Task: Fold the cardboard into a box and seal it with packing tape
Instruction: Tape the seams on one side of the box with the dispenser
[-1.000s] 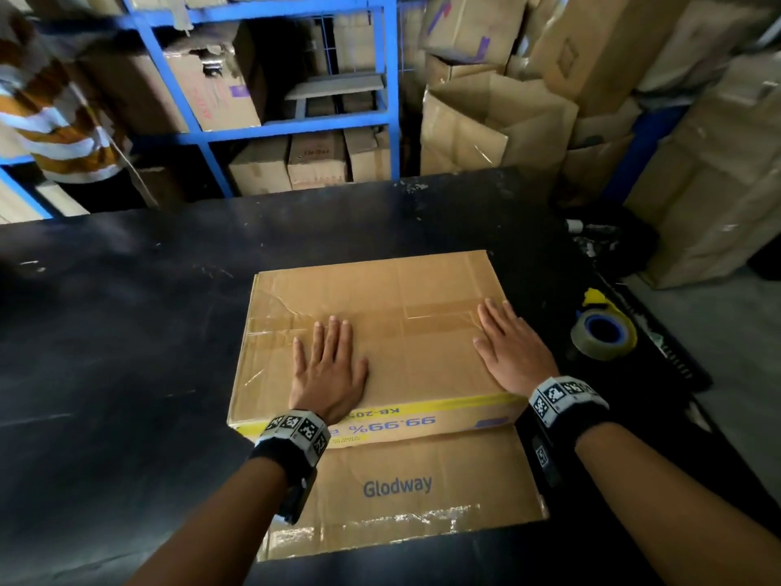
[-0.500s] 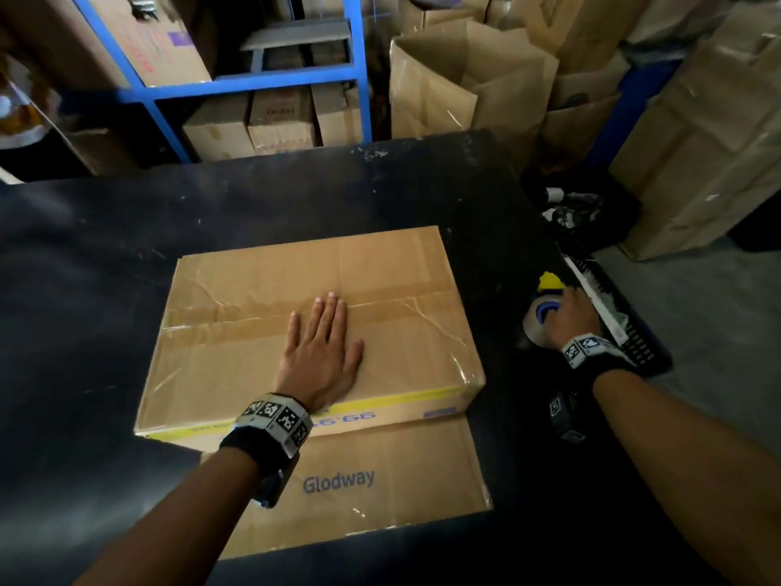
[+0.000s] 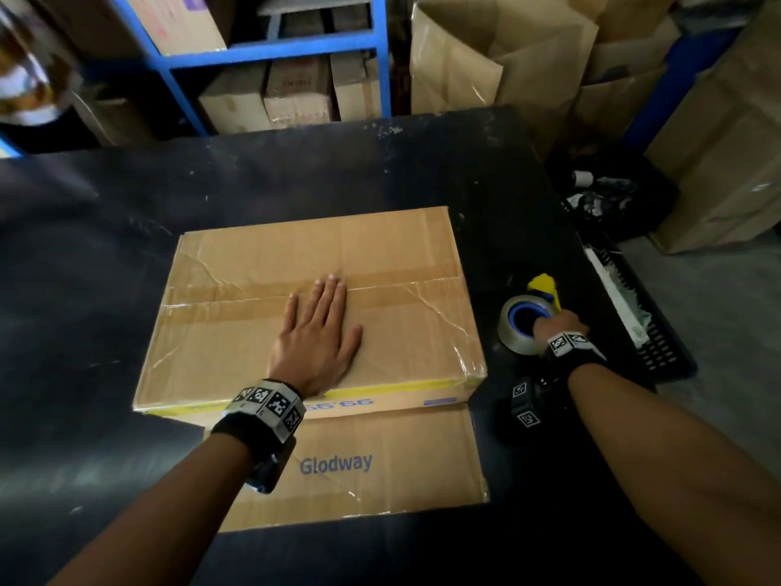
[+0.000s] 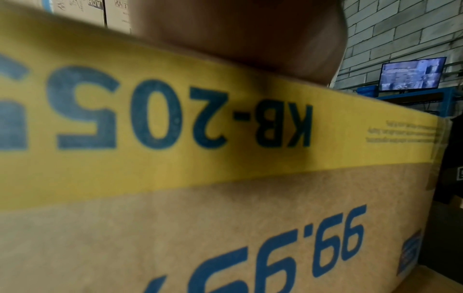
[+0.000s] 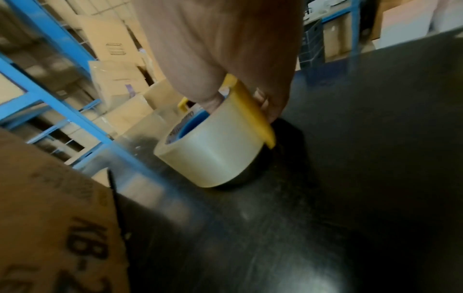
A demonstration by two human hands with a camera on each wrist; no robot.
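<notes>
A flat brown cardboard box (image 3: 262, 332) with a yellow stripe lies on the black table (image 3: 84, 289), an unfolded flap (image 3: 380, 471) printed "Glodway" lying flat toward me. Old tape runs across its top. My left hand (image 3: 319, 332) rests flat on the box top, fingers straight. In the left wrist view the box side (image 4: 225, 218) with blue lettering fills the frame. To the right of the box, my right hand (image 3: 555, 325) grips a roll of clear packing tape (image 3: 513, 329) with a blue core and a yellow cutter (image 3: 543, 287); in the right wrist view my thumb goes into the tape roll (image 5: 213, 154).
A black plastic crate (image 3: 659, 353) hangs at the table's right edge. Blue shelving (image 3: 270, 57) with cartons stands behind the table, and stacked cardboard boxes (image 3: 528, 65) fill the back right. A person in a striped top (image 3: 25, 78) is at far left.
My right hand left the box top, went right to the tape roll and now grips it. The left hand stayed flat on the box.
</notes>
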